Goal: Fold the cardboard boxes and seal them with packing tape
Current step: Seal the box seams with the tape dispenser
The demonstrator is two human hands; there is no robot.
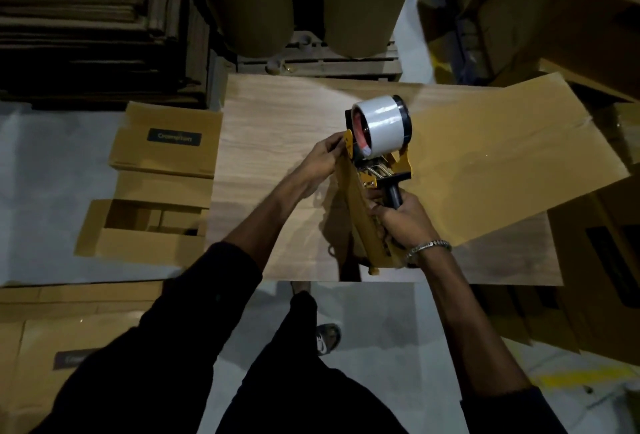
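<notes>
A yellow tape dispenser (381,170) with a clear tape roll (382,125) is held above the wooden table (277,142). My right hand (403,218) grips its black handle (394,196) and also holds a narrow yellow-brown cardboard piece (353,205) against it. My left hand (323,156) pinches the dispenser's front edge by the yellow side disc, near the tape end. A large flat cardboard sheet (512,156) lies across the right half of the table.
On the floor to the left lie a closed labelled box (166,142) and an open box (149,229). Flattened cardboard stacks (86,24) rise at the back left, brown rolls (256,0) behind the table, more boxes (595,270) on the right.
</notes>
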